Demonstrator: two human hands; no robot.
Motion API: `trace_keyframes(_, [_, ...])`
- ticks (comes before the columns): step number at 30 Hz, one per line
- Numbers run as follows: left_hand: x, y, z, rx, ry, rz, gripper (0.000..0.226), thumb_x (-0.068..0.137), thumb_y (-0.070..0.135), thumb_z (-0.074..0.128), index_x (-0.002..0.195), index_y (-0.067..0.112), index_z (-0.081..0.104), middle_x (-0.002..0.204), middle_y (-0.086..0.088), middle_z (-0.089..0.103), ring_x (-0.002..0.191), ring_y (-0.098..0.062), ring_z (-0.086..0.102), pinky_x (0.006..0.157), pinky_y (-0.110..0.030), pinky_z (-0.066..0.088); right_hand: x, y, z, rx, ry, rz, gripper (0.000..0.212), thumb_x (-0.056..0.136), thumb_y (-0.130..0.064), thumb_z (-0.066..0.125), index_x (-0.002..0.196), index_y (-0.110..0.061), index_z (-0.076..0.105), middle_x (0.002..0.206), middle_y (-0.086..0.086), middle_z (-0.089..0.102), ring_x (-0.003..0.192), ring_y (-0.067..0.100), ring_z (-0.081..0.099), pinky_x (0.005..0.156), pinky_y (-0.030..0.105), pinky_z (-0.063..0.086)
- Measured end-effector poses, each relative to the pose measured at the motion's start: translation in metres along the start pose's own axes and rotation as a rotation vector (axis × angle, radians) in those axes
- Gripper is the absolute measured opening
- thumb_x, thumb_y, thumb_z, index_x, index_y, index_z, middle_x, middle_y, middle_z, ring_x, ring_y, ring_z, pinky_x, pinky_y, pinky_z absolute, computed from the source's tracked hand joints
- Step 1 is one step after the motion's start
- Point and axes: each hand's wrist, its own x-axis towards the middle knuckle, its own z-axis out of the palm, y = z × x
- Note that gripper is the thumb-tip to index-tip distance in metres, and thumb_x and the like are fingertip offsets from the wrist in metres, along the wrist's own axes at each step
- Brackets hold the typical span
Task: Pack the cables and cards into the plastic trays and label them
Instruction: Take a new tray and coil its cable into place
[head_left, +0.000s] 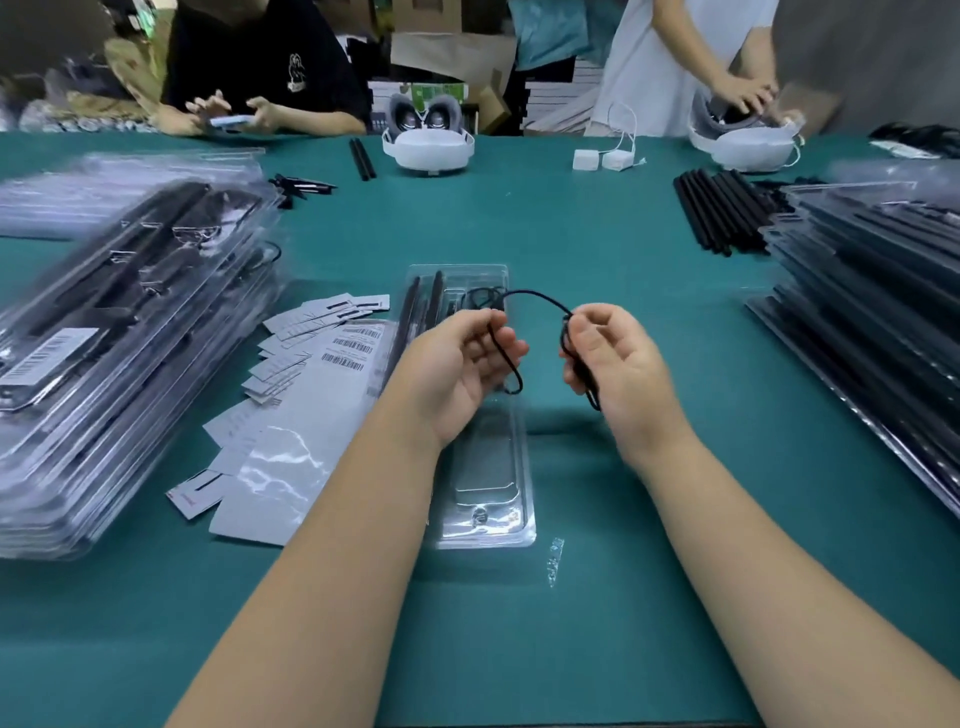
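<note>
Head view: a thin black cable (535, 299) is stretched between both hands above the clear tray (480, 467) on the green table (597, 234). The likeliest trouble, as I judge it, is the cable springing loose as it is coiled. It is thin and springy, held only by fingertips, so a slack pinch could let the loop unwind or tangle with the cable already lying in the tray's far pocket. A loop too wide would also ride over the pocket walls and keep a lid from seating. The tray is light and unweighted, so pressing the coil in could shove it toward the labels (345, 348) and cards (283, 364) just beside it on the left.

The left hand (460, 371) is half curled, palm up, thumb and fingers pinched on one end of the cable, whose tail hangs across the palm. The right hand (613, 358) is likewise loosely cupped, fingertips closed on the other end, a short length dangling below. Neither hand touches the tray
</note>
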Motion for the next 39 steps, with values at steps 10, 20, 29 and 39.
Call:
trace_keyframes(10, [0.005,-0.005,0.006,0.029,-0.056,0.003,0.018,0.100,0.026,0.044,0.101,0.008,0.047,0.092,-0.011,0.073,0.075,-0.021,0.071,0.075,-0.033,0.058,-0.005,0.011,0.018,-0.670,-0.064,-0.203,0.019,0.092,-0.032,0.060,0.083,-0.022,0.074,0.061,-0.017,0.060,0.063,0.009,0.055,0.065,0.028,0.045])
trace_keyframes(20, [0.007,0.001,-0.005,-0.385,0.075,-0.099,0.031,0.102,0.009,0.031,0.072,0.013,0.036,0.045,0.004,0.035,0.037,-0.011,0.038,0.072,-0.037,0.047,0.002,-0.010,-0.020,-0.896,-0.438,0.176,0.034,0.064,-0.057,0.074,0.089,-0.036,0.065,0.088,-0.017,0.066,0.084,-0.003,0.060,0.078,0.018,0.046])
trace_keyframes(29, [-0.001,-0.012,0.014,0.399,0.070,0.186,0.012,0.096,0.011,0.046,0.088,0.018,0.047,0.068,-0.001,0.045,0.039,-0.008,0.035,0.055,-0.028,0.040,0.006,-0.006,-0.020,-0.981,-0.177,-0.083,0.016,0.086,-0.013,0.066,0.097,-0.021,0.074,0.089,-0.007,0.067,0.085,0.008,0.055,0.070,0.012,0.034])
trace_keyframes(39, [-0.007,-0.024,0.017,0.767,0.004,0.328,0.034,0.089,0.036,0.064,0.114,0.021,0.046,0.093,0.004,0.056,0.078,-0.007,0.056,0.074,-0.023,0.047,-0.004,-0.013,0.001,-0.731,0.184,-0.479,0.016,0.079,-0.008,0.066,0.091,-0.014,0.076,0.086,-0.012,0.065,0.080,0.008,0.060,0.095,0.018,0.036])
